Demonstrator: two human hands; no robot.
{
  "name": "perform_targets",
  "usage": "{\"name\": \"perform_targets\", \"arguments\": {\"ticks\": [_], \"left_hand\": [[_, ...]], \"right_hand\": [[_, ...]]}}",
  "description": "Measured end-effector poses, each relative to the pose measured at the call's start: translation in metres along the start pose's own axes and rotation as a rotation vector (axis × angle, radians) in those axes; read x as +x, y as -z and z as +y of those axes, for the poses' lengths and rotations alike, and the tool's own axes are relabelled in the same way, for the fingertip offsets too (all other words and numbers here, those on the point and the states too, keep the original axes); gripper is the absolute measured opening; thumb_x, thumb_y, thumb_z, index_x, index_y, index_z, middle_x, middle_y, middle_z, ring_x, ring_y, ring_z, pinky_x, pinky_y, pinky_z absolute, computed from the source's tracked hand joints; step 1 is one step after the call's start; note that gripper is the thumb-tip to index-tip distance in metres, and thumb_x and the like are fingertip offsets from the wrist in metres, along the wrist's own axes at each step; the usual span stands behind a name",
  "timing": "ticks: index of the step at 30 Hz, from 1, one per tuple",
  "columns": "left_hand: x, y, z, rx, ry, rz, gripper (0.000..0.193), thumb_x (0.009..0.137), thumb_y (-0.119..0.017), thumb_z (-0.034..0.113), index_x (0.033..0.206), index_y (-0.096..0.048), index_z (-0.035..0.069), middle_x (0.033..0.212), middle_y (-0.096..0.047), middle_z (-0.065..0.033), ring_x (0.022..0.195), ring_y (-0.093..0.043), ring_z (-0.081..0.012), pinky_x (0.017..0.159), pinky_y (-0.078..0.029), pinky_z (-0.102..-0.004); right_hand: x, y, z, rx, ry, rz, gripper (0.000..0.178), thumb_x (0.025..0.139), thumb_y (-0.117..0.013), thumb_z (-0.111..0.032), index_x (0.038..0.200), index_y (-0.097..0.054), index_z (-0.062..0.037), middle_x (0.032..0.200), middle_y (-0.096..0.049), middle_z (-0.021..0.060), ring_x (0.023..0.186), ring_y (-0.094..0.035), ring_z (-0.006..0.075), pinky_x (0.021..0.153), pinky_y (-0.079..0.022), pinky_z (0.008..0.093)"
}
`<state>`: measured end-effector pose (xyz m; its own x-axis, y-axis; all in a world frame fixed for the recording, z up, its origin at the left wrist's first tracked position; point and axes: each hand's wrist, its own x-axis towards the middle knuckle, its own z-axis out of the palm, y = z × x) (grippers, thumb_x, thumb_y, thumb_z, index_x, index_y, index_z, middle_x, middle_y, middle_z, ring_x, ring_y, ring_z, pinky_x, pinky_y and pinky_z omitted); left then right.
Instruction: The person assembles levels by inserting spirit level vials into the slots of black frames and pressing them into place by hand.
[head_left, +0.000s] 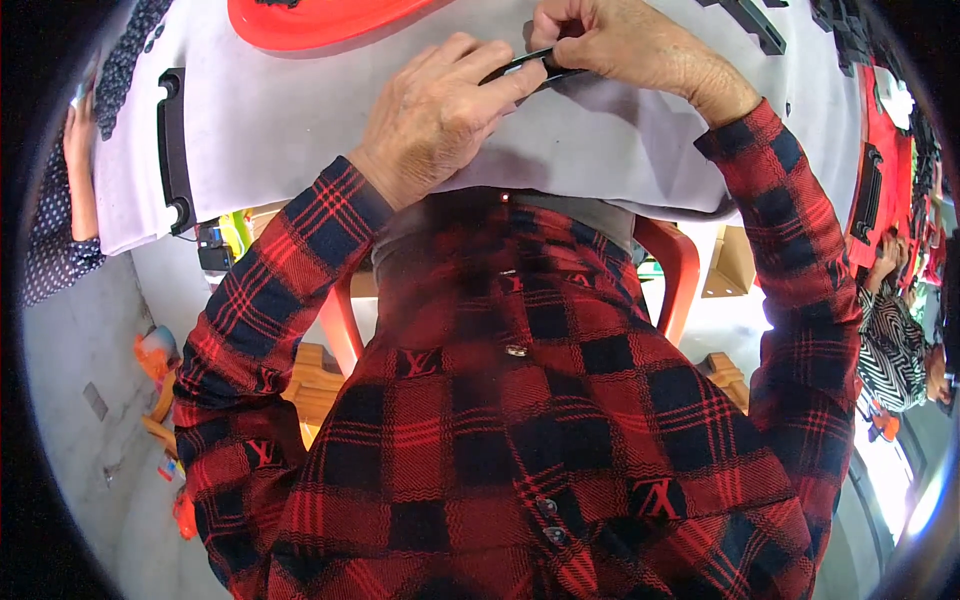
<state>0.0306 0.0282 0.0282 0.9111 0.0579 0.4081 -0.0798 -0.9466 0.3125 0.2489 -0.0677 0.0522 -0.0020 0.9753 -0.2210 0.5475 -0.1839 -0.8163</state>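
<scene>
A slim black strip-like part (497,73) is held at the far side of the white-covered table (300,140). My left hand (435,115) is closed on its left end, with thumb and forefinger along it. From the right, my right hand (640,45) pinches the other end, its fingertips close together. Both hands are just above the cloth, their fingertips nearly meeting. My fingers hide much of the part, so I cannot make out its exact kind.
A red tray (300,38) lies beyond my left hand. Long black pieces (172,150) rest at the table's left, with others (750,25) at the far right. Small black parts (125,70) are heaped far left. People sit on both sides. A red chair (675,265) is beneath me.
</scene>
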Motion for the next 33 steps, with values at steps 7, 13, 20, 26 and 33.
{"name": "perform_targets", "arguments": {"ticks": [7, 13, 20, 26, 33], "left_hand": [[0.003, 0.004, 0.001, 0.029, 0.004, -0.016, 0.046, 0.077, -0.077, 0.010, 0.121, -0.070, 0.016, 0.100, -0.061, -0.0031, 0.093, -0.061, -0.0259, 0.079, -0.054, -0.0383], [0.003, -0.001, 0.001, 0.030, 0.003, -0.054, 0.041, 0.078, -0.071, 0.010, 0.119, -0.070, 0.017, 0.101, -0.063, -0.0010, 0.097, -0.062, -0.0233, 0.081, -0.055, -0.0372], [0.001, 0.002, 0.001, 0.027, -0.001, -0.047, 0.046, 0.073, -0.072, 0.008, 0.118, -0.070, 0.017, 0.102, -0.062, -0.0012, 0.096, -0.061, -0.0241, 0.080, -0.054, -0.0373], [-0.001, 0.001, -0.004, 0.017, -0.033, -0.017, 0.042, 0.080, -0.075, 0.010, 0.121, -0.070, 0.013, 0.100, -0.060, -0.0056, 0.093, -0.060, -0.0278, 0.080, -0.052, -0.0400], [-0.003, 0.001, -0.008, 0.025, -0.045, -0.009, 0.042, 0.082, -0.076, 0.011, 0.123, -0.068, 0.013, 0.100, -0.059, -0.0060, 0.093, -0.060, -0.0284, 0.079, -0.052, -0.0397]], "right_hand": [[-0.001, 0.002, -0.010, -0.010, -0.114, -0.018, 0.008, 0.082, -0.067, -0.006, 0.077, -0.063, -0.0022, 0.063, -0.054, -0.0010, 0.061, -0.050, 0.0091, 0.059, -0.046, 0.0293], [-0.004, -0.001, -0.012, -0.038, -0.069, 0.009, 0.009, 0.081, -0.066, -0.006, 0.075, -0.062, -0.0024, 0.062, -0.059, 0.0043, 0.059, -0.052, 0.0126, 0.058, -0.046, 0.0319], [-0.005, 0.002, -0.017, -0.146, -0.051, -0.009, 0.006, 0.080, -0.066, -0.007, 0.076, -0.062, -0.0023, 0.065, -0.063, 0.0079, 0.060, -0.056, 0.0190, 0.060, -0.048, 0.0351], [-0.003, 0.005, -0.007, 0.007, -0.010, -0.059, 0.005, 0.082, -0.064, -0.004, 0.086, -0.066, -0.0009, 0.072, -0.066, 0.0069, 0.066, -0.059, 0.0169, 0.064, -0.050, 0.0319], [-0.040, 0.008, -0.036, -0.016, 0.130, 0.164, 0.024, 0.080, -0.071, -0.005, 0.104, -0.068, -0.0011, 0.096, -0.067, 0.0097, 0.089, -0.068, 0.0222, 0.076, -0.054, 0.0338]]}}
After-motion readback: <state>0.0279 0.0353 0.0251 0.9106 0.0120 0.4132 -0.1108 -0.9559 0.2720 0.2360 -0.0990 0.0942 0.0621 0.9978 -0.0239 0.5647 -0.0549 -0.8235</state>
